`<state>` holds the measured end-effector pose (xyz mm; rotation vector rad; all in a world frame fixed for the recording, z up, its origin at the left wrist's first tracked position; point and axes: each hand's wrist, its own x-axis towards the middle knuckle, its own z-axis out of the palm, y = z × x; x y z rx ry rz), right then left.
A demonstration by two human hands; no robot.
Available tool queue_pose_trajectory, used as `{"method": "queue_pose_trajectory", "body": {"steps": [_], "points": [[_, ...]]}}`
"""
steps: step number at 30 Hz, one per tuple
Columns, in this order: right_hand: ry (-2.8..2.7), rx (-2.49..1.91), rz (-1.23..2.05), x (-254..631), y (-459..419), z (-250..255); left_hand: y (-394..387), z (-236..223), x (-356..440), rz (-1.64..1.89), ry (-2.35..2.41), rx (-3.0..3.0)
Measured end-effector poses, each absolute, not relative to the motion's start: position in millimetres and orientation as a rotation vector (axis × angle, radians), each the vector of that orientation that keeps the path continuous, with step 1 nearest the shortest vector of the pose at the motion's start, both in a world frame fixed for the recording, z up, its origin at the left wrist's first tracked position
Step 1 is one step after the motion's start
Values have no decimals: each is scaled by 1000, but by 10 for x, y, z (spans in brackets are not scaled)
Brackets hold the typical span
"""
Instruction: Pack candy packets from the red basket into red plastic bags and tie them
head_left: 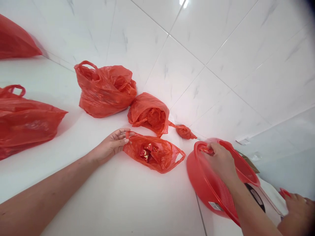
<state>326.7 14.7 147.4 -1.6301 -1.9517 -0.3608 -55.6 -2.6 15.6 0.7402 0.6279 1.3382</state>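
My left hand (119, 141) pinches one handle of a red plastic bag (169, 152) on the white surface. The bag's mouth gapes open, and small red-and-gold wrapped packets (147, 152) lie inside. Its other handle lies loose toward the right. My right hand (220, 160) is above a tilted red plastic basket (200, 178) with a perforated inside. Its fingers are closed on a small red packet (207, 150), whose exact kind I cannot make out. Behind the held bag, another red bag (150, 106) lies with its mouth toward me.
More red bags stand at the back (105, 95) and left (29, 121). A small twisted red bag (185, 131) lies by the tiled wall (187, 59). A second red basket (242, 164) and a white device (256, 196) are at right. Another person's hand (296, 208) holds something red there.
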Motion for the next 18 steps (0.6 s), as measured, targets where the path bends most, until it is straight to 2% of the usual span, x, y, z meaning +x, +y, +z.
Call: {"method": "queue_pose_trajectory", "body": {"steps": [3, 7, 13, 18], "points": [[-2267, -1493, -460, 2776, 26, 1460, -32, 159, -558, 1337, 620, 741], [-2529, -1312, -234, 2135, -78, 1182, -35, 153, -557, 1350, 614, 729], [-2401, -1378, 117, 1625, 172, 807, -29, 150, -558, 1356, 593, 717], [-2168, -1360, 2, 1739, 189, 801, 5, 118, -559, 1363, 546, 718]]}}
